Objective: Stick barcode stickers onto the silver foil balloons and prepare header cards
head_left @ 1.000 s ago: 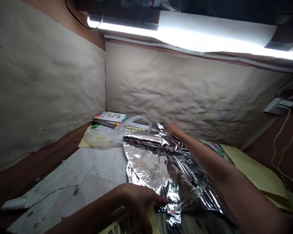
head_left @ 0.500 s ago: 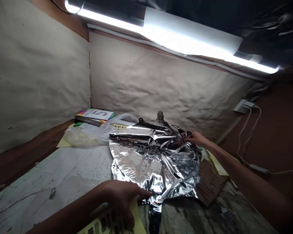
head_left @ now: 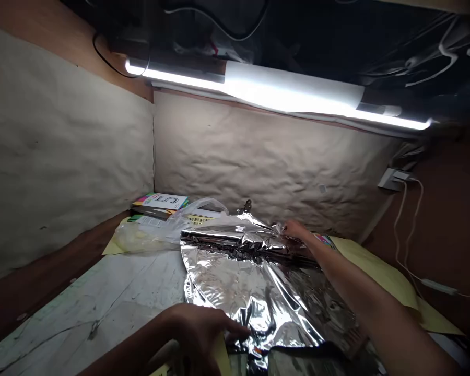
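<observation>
A flat, wrinkled silver foil balloon [head_left: 227,282] lies on the bench in front of me, with small tabs at its far and near edges. My right hand [head_left: 295,230] reaches to its far right part, fingers closed on the foil. Near the balloon's front edge, my left hand [head_left: 199,331] has one finger stretched onto the foil. Its other fingers hang apart over a yellow sheet [head_left: 221,357]; their tips are dark and partly hidden.
Printed packets [head_left: 160,201] marked 5 are stacked in the far left corner, beside a crumpled clear plastic bag [head_left: 141,237]. Yellow paper [head_left: 376,266] lies at the right. White cords [head_left: 403,224] hang from a socket [head_left: 391,179]. A bright tube light [head_left: 290,96] hangs low overhead.
My right hand has shifted left along the foil's far edge, and the foil's right side now spreads lower. More yellow paper shows at the right. The view has tilted up.
</observation>
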The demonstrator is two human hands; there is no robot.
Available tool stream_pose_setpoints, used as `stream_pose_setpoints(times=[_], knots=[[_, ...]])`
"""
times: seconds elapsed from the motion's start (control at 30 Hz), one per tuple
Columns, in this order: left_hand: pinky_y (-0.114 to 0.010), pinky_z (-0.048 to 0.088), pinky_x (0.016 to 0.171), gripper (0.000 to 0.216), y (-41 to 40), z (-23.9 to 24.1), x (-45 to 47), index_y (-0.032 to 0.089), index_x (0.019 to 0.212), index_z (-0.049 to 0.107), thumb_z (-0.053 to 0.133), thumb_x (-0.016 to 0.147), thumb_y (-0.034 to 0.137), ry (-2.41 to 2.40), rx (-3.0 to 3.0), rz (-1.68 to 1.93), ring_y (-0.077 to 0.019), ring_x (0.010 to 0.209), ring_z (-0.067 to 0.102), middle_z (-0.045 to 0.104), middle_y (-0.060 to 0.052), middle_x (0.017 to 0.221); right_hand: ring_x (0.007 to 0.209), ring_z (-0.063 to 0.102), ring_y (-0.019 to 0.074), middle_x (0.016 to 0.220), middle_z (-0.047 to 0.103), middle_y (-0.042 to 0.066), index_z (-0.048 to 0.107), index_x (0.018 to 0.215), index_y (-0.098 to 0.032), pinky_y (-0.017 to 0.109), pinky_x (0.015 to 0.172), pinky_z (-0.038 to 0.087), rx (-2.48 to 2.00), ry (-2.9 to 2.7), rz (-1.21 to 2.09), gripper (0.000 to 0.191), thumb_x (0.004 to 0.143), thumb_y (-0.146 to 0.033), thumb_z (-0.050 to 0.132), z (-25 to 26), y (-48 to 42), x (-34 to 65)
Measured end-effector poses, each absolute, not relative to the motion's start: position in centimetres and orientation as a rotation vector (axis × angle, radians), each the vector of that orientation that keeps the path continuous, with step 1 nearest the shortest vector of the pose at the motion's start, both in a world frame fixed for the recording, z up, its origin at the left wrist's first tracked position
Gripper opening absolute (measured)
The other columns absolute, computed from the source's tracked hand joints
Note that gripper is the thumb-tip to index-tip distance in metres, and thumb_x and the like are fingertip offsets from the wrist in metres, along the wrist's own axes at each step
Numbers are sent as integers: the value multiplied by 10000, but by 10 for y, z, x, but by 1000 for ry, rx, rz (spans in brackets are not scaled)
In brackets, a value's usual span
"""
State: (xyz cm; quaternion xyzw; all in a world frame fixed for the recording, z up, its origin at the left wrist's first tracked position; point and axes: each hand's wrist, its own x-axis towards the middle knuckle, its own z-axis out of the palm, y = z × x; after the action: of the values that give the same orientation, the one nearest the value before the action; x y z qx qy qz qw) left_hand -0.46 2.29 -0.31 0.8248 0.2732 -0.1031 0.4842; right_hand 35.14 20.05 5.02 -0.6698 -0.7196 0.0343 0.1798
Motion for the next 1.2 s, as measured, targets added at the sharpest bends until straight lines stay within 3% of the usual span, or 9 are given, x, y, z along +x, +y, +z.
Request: stream_pose_setpoints(times=[0.17,0.33,0.47,0.53,0.67,0.8,0.9,1.03,1.2], knots=[[-249,496,568,977,34,3,-18,278,1449,419,862,583,359,812,1541,332,-172,668,640,674,-8,836,1197,523,311,1257,599,162,605,1228,-150,471,997,423,-1825,-1914,206,377,910,-352,594,52,178,328],[-316,531,755,898,48,8,-26,179,1399,443,853,631,399,825,1277,836,-205,844,663,685,-69,975,1026,654,229,1110,702,90,620,1255,-201,383,892,516,-1402,-2054,779,446,953,-492,467,45,117,268],[-379,535,815,851,51,4,-25,168,1419,402,794,694,383,1021,1440,976,-250,939,660,660,-111,1099,956,683,223,1065,718,90,575,1289,-195,391,866,525,-923,-1700,1662,661,711,-400,821,17,74,223],[-409,500,913,803,48,3,-22,192,1431,395,754,721,301,1257,1688,1130,-274,1093,601,604,-122,1228,891,697,214,985,736,78,589,1239,-174,373,829,532,-926,-1536,1696,697,629,-340,882,5,66,212],[-389,362,1084,417,36,8,-13,203,1241,608,643,834,281,1350,2138,1211,-244,1262,482,583,-86,1303,809,701,199,897,747,59,612,1164,-158,361,801,534,-938,-1444,1640,630,622,-323,887,-5,62,204],[-371,436,987,435,31,10,-9,175,1211,644,618,863,434,1160,1943,912,-241,1125,587,660,-93,1204,755,688,170,837,738,32,569,1250,-169,321,762,518,-847,-1462,1673,658,674,-298,859,-4,57,203],[-334,479,854,434,37,8,-14,119,1140,664,687,796,382,952,1597,806,-225,948,640,702,-94,1034,767,680,156,847,731,24,492,1336,-187,294,750,506,-757,-1497,1790,761,673,-247,860,-2,53,201],[-267,449,683,218,42,5,-20,101,802,689,748,687,278,792,1268,691,-147,679,591,668,-34,769,676,632,113,745,678,-32,457,1375,-210,243,672,475,-719,-1547,1806,779,698,-217,842,-2,53,199],[-238,389,594,189,41,0,-14,103,681,659,738,661,273,857,1176,764,-109,571,514,611,0,636,683,608,116,763,650,-20,506,1331,-184,258,682,478,-783,-1633,1631,704,710,-259,830,-2,57,200]])
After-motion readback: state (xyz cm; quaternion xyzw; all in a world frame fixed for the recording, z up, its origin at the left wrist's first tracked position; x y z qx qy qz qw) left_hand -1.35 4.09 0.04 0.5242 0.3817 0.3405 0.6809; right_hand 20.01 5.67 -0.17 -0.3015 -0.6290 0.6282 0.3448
